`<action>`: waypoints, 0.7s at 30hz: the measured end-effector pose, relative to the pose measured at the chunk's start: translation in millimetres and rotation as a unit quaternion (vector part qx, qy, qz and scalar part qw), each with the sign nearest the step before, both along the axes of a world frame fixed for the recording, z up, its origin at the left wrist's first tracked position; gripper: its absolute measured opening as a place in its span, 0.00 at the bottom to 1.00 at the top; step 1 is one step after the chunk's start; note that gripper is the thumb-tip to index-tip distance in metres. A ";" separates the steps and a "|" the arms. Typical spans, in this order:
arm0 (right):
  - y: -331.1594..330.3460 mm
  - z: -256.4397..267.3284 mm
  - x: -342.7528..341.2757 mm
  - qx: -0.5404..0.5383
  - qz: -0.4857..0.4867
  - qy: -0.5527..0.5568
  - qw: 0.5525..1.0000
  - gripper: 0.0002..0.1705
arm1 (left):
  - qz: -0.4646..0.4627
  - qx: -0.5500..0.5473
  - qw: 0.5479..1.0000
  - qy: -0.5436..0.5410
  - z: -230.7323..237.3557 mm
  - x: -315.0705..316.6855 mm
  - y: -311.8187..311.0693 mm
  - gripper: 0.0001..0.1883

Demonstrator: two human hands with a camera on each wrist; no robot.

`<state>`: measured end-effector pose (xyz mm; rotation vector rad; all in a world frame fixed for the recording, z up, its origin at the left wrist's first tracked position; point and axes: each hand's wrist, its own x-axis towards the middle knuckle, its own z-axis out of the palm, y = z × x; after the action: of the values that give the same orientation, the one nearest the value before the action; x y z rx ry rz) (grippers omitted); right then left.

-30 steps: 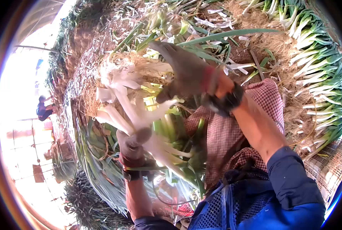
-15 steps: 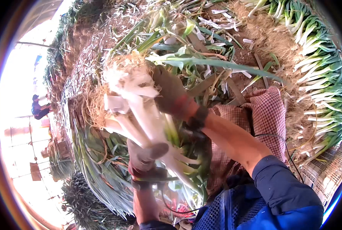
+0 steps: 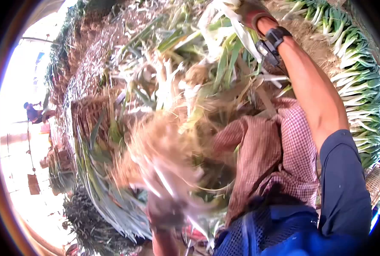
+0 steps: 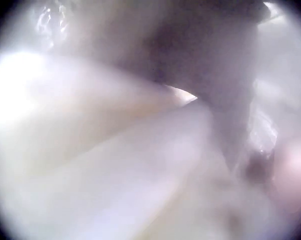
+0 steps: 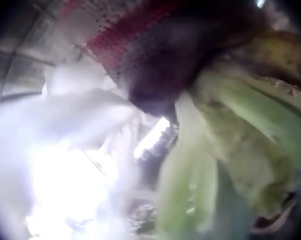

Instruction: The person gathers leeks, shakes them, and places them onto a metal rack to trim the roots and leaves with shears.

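Note:
In a brown work glove, my left hand (image 3: 166,213) grips a bunch of leeks (image 3: 162,181) by the white stems. Their shaggy, pale brown roots (image 3: 156,143) point up and away from me, blurred by motion. Close up in the left wrist view, the white stems (image 4: 130,175) lie against the dark glove finger (image 4: 200,60). My gloved right hand (image 3: 254,13) is stretched out at the top right, holding stripped leek leaves (image 3: 245,36). White skins and green leaves (image 5: 190,185) hang from both sides of that fist in the right wrist view.
Leaf scraps (image 3: 168,42) litter the ground ahead. A long row of leeks (image 3: 356,94) lines the right side. More leeks with long green leaves (image 3: 96,175) lie at the left. Checked cloth (image 3: 258,149) covers my lap. Another person (image 3: 36,113) is far off at the left.
My right hand has gone from the bunch's root end out to the upper right, pulling leaves away with it. The left hand has drawn the bunch lower and nearer to me.

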<state>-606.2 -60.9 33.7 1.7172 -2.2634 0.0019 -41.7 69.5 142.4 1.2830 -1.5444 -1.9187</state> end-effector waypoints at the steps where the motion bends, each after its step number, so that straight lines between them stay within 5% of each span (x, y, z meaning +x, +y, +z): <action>1: -7.8 -4.5 9.0 -0.068 0.001 -0.157 0.985 0.09 | 0.020 -0.002 1.000 -0.001 -4.5 9.2 -3.7 0.33; 3: 55.9 76.2 116.1 0.176 0.044 -0.328 0.927 0.14 | 0.056 -0.006 0.998 0.006 -15.1 29.1 -12.4 0.35; 5: 87.0 85.6 179.7 0.301 0.102 -0.194 0.928 0.19 | 0.083 -0.011 0.996 0.011 -26.3 44.6 -24.2 0.37; 6: 98.0 88.2 195.1 0.348 0.158 -0.217 0.898 0.21 | 0.069 -0.007 0.997 0.031 -29.6 49.4 -30.1 0.43; 9: 72.5 77.9 169.1 0.321 0.155 -0.232 0.905 0.26 | 0.060 -0.020 0.997 0.042 -28.2 48.8 -30.5 0.43; 12: 23.0 108.1 102.8 0.026 -0.104 -0.340 0.934 0.29 | 0.049 -0.025 0.997 0.048 -26.0 37.4 -31.5 0.44; 13: 31.3 103.3 106.5 -0.148 0.019 -0.234 0.961 0.23 | 0.046 -0.027 0.997 0.050 -26.0 33.5 -32.3 0.44; 14: 40.0 97.8 110.0 -0.310 0.106 -0.067 0.942 0.19 | 0.041 -0.029 0.997 0.050 -27.2 28.7 -33.4 0.44; 16: 73.6 147.3 188.6 0.031 0.142 -0.347 0.926 0.49 | 0.030 -0.028 0.998 0.050 -29.1 17.7 -35.8 0.44; 17: 63.9 80.8 206.8 -0.129 0.329 -0.280 0.892 0.55 | 0.026 -0.029 0.998 0.050 -30.5 13.8 -34.5 0.44; 18: 94.3 129.1 248.9 0.140 0.231 -0.343 0.900 0.58 | 0.023 -0.025 0.998 0.052 -31.5 11.7 -32.3 0.45; 21: 101.9 76.5 298.5 0.231 0.299 -0.428 0.821 0.45 | 0.017 -0.026 0.998 0.047 -29.7 11.0 -18.8 0.45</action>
<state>-307.8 41.0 110.2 3.1383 -2.1979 0.4900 -30.7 50.6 112.7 1.1733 -1.5062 -1.8763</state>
